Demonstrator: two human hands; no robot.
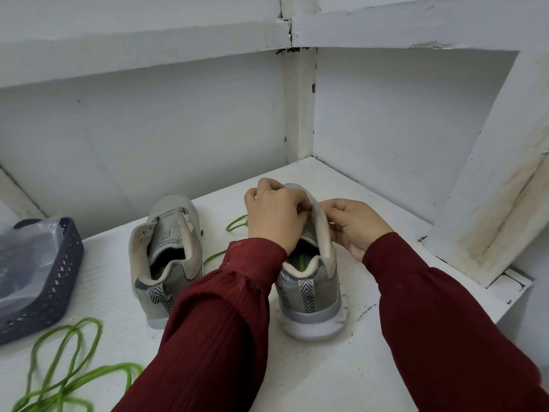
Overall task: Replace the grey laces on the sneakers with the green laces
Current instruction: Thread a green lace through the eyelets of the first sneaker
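White-painted bench [341, 367], corner walls behind. The left sneaker [169, 248] shows bare eyelets, with no grey lace visible. The left hand [274, 217] and right hand [356, 224] pinch the right sneaker [309, 292] at its upper. One green lace [236, 223] trails between the sneakers and a coiled lace [68, 367] lies near left. Threading looks barely begun.

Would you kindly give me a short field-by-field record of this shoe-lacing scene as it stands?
right sneaker: upright, heel toward camera
left hand: pinches its upper edge
right hand: pinches the same edge
left sneaker: upright, untouched, no lace visible
green lace: loose on shelf, front left
second green lace: lies between the sneakers
basket: far left, holds a plastic bag
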